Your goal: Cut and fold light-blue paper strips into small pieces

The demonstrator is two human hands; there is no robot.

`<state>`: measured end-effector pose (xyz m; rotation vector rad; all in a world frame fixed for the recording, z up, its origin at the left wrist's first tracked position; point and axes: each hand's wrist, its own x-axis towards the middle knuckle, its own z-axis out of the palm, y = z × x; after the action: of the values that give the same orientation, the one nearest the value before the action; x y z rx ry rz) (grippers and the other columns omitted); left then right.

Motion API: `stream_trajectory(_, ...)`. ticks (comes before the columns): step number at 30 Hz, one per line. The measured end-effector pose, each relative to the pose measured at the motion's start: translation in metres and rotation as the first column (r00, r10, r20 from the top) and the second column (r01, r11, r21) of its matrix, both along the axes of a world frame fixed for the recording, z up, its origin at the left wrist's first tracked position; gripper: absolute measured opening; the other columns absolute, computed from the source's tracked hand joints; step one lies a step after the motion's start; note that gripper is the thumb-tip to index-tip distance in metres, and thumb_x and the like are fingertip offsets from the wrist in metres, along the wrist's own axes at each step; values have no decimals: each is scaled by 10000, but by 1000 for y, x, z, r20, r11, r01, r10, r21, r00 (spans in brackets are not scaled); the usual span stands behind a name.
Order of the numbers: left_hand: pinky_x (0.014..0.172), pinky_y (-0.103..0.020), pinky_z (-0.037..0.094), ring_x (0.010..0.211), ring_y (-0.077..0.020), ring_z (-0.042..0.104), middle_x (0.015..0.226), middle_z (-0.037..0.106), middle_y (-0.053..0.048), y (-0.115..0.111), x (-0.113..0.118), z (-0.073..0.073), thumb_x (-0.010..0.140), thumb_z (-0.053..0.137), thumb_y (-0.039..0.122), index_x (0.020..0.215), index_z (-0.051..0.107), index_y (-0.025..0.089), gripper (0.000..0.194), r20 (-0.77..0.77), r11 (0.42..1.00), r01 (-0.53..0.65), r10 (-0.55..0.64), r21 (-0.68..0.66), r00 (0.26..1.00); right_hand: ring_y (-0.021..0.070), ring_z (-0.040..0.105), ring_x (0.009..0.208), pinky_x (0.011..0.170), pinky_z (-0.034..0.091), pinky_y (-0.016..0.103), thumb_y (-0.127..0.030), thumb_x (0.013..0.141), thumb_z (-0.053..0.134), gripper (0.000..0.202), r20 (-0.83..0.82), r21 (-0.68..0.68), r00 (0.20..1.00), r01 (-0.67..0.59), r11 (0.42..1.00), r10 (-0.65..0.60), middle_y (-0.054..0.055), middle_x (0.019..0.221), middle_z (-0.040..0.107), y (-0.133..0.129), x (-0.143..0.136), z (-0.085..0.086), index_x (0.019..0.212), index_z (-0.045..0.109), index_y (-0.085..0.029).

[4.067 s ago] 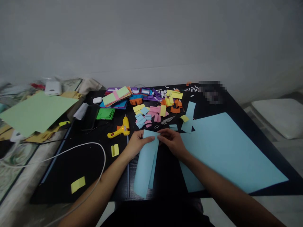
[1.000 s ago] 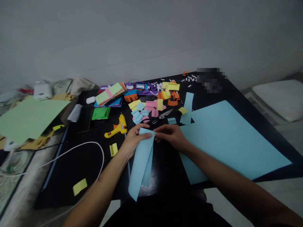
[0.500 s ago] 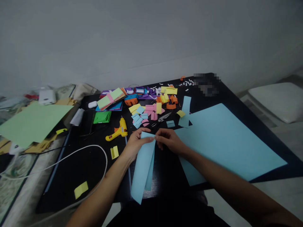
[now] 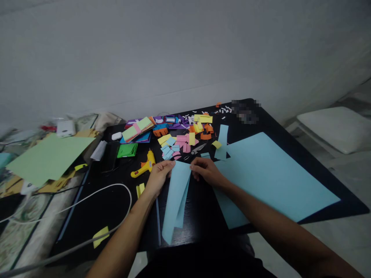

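A folded strip of light blue paper [image 4: 177,197] hangs down over the black table's front part, its two layers spread apart at the lower end. At its upper left corner my left hand [image 4: 159,173] pinches it between thumb and fingers. My right hand [image 4: 207,172] grips the upper right corner the same way, fingers curled. Just beyond my hands lie scissors [image 4: 198,149], partly hidden. To the right, a large light blue sheet [image 4: 272,177] lies flat, partly under my right forearm. A narrow blue strip [image 4: 222,139] rests near its far left corner.
Small folded papers, pink [image 4: 183,142] and other colours, cover the table's middle back. A yellow glue gun [image 4: 146,165] lies left, near a green paper stack [image 4: 127,150]. A white cable [image 4: 95,190] loops across the left side. A white stool [image 4: 333,125] stands right.
My left hand has slid from the strip's upper face to its left corner, the thumb no longer lying across it. My right hand keeps its hold. The camera view has shifted slightly.
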<state>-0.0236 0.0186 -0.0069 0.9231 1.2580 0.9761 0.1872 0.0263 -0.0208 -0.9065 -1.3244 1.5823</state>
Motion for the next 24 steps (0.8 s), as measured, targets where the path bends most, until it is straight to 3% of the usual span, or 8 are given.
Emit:
stream_trajectory(6,548,-231,412,519,-114,534,578,632,12,1,-1,0,672,871,511,761,732,137,409,-23,998,-8,10,64,1000,109,542,481,448,453,219,-382,800,722,245,-11,-5,1000,-1,1000,1,-38,563,589,3,1,-2,705,617,-183)
stream_trajectory(12,552,-234,415,540,-129,564,627,692,-21,-7,9,2,666,871,499,765,745,139,394,-77,997,60,-57,40,995,120,549,511,498,438,243,-461,813,696,309,41,-59,997,-64,996,67,-18,603,611,5,2,-4,730,666,-165)
stream_trajectory(17,574,-231,427,546,-120,561,616,687,-18,-14,20,1,711,842,498,757,745,140,374,-95,988,144,-138,51,986,127,545,613,591,416,255,-368,757,750,210,115,-6,992,-46,999,47,-12,656,622,5,0,-3,743,697,-165)
stream_trajectory(21,513,-213,373,488,-95,500,568,636,10,-13,16,4,708,841,499,717,716,142,377,-116,981,192,-188,23,975,138,537,639,619,416,273,-407,751,741,241,123,18,982,142,990,-143,-6,687,629,12,6,-5,733,690,-172)
stream_trajectory(24,460,-206,321,444,-85,462,549,616,24,-5,-2,11,676,860,501,708,705,142,393,-138,968,246,-251,-54,958,162,552,696,660,430,290,-452,745,730,275,116,19,915,387,922,-386,1,721,638,22,15,-6,744,693,-180)
